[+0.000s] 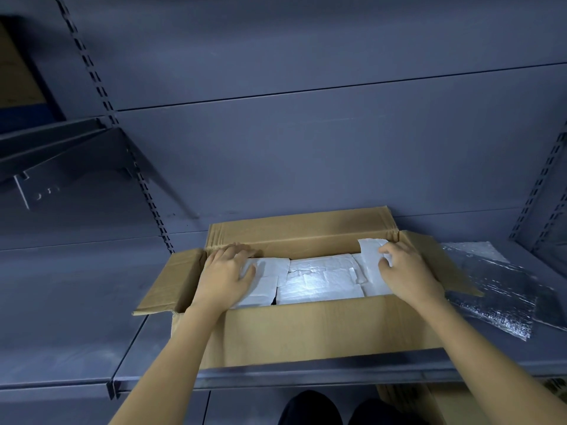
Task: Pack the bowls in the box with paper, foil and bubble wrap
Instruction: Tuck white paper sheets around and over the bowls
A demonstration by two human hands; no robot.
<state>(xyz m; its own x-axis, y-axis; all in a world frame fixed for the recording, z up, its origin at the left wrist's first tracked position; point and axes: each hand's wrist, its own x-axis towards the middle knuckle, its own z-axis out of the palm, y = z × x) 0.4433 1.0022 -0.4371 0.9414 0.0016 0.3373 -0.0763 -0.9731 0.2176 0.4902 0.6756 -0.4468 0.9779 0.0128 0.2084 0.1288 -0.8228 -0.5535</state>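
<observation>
An open cardboard box [306, 329] stands on a grey metal shelf, its flaps spread. Inside lies white wrapping [319, 279], creased and folded, covering the whole contents; no bowl shows. My left hand [225, 274] rests flat on the white wrapping at the box's left end, fingers spread. My right hand [405, 271] is at the right end, fingers pinching an upturned white sheet [369, 250] against the far right corner.
Silver bubble wrap [497, 289] lies on the shelf just right of the box. The grey shelf [76, 317] runs left, with a slotted upright [153, 207] and a bracket shelf above left. Another cardboard box [408, 403] sits below the shelf, beside my dark shoes.
</observation>
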